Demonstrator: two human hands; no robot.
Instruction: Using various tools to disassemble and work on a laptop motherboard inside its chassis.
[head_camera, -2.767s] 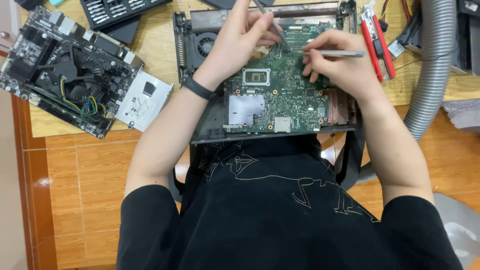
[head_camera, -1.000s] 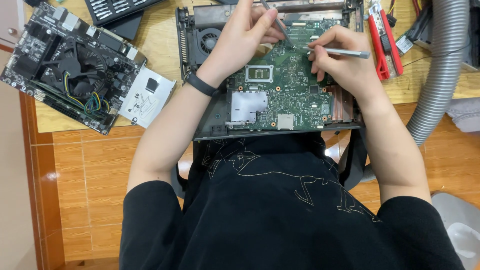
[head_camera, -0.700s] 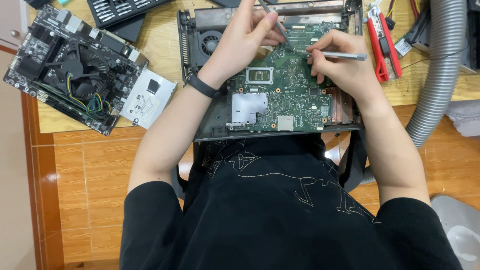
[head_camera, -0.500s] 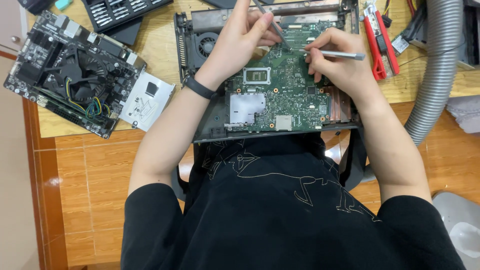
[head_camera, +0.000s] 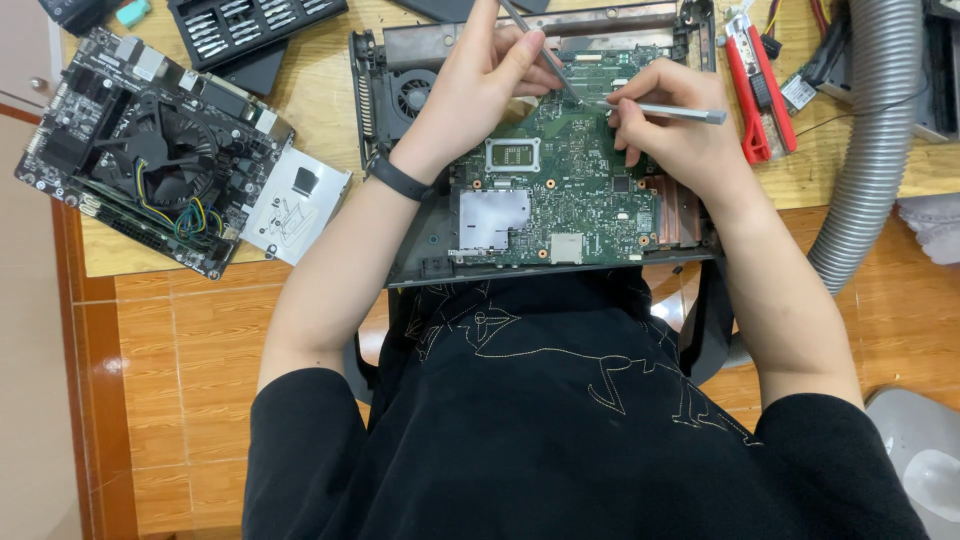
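An opened laptop base (head_camera: 400, 250) lies on the wooden desk in front of me, its green circuit board (head_camera: 560, 195) exposed. My left hand (head_camera: 480, 85) rests on the board's upper left part and grips a thin dark tool (head_camera: 535, 50) that slants down to the board. My right hand (head_camera: 675, 135) holds a slim silver tool (head_camera: 680, 110) almost level, its tip meeting the other tool's tip near the board's top edge. A black band (head_camera: 400, 180) is on my left wrist.
A second board with a black fan and coloured wires (head_camera: 160, 150) lies at the left, a silver drive bracket (head_camera: 295, 205) beside it. A bit tray (head_camera: 250, 20) sits at the top. Red-handled pliers (head_camera: 750, 90) and a grey ribbed hose (head_camera: 870, 150) are at the right.
Both hands stay on the board's top edge with their tools; only small shifts of the tips and of the camera show.
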